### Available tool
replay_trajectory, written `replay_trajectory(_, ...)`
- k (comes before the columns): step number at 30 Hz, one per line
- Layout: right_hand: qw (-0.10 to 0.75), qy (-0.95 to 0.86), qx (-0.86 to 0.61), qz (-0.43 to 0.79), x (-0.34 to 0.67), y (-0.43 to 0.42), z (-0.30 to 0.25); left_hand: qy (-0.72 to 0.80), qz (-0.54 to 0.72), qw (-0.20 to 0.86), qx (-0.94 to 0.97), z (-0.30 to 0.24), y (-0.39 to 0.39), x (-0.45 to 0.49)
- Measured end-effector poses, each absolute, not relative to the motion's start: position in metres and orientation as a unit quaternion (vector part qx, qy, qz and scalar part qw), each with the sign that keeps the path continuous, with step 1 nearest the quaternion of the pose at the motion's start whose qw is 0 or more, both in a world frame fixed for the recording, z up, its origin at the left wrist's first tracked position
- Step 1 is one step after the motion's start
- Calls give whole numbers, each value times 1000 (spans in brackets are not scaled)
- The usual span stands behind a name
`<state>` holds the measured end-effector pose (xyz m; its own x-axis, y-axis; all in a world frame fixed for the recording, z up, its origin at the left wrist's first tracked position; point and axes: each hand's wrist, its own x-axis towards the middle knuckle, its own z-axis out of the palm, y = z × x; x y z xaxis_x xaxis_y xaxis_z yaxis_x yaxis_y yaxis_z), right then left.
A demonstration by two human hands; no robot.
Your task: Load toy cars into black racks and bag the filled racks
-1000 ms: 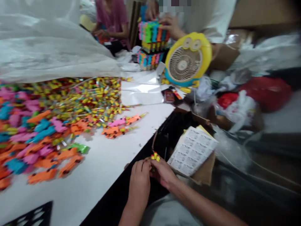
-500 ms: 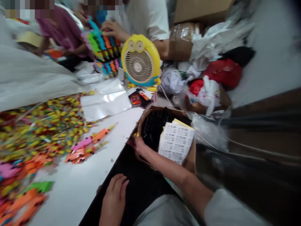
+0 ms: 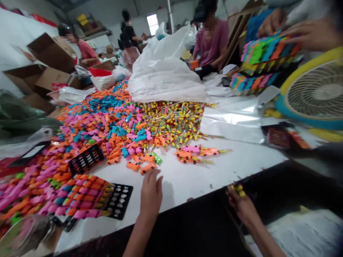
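My left hand point(image 3: 151, 194) is over the white table point(image 3: 184, 182), thumb apart from the fingers, nothing visible in it. Its fingertips are close to an orange toy car point(image 3: 148, 167); contact cannot be made out. At the table's front edge, my right hand point(image 3: 245, 207) is closed around a few small yellow pieces point(image 3: 238, 189), blurred. They resemble the yellow-ended sticks in the heap point(image 3: 174, 121). Several pink and orange cars point(image 3: 191, 155) with yellow ends lie between the hands. Left of my left hand, a black slotted tray point(image 3: 119, 201) carries rows of colourful cars point(image 3: 87, 194).
A large pile of toy cars point(image 3: 107, 121) spreads across the left. Clear plastic sheets point(image 3: 233, 121) and a yellow-blue fan point(image 3: 316, 89) are at the right. Printed paper point(image 3: 308, 232) lies low right. Co-workers sit behind; one co-worker's hand point(image 3: 313, 34) touches a filled tray.
The view has swung left. My right hand has come back from the box edge, with yellow pieces in it. My left hand has moved forward over the table beside the cars.
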<state>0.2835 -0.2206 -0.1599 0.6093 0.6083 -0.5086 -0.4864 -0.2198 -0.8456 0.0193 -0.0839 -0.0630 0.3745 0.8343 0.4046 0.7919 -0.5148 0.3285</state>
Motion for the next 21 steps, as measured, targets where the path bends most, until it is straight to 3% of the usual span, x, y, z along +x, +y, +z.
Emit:
replay_trajectory(3, 577, -103, -643, 493, 260, -250, -161, 558, 254, 6, 790, -70, -42, -8)
replay_trajectory(8, 512, -284, -650, 484, 232, -243, -119, 590, 201, 49, 780, -86, -16, -16)
replay_trajectory(16, 413, -595, -591, 356, 178, -137, -88, 570, 164, 158, 790, -88, -47, -15)
replay_trajectory(21, 372, -664, -580, 289, 163, -116, -93, 557, 169, 190, 790, -86, -80, -20)
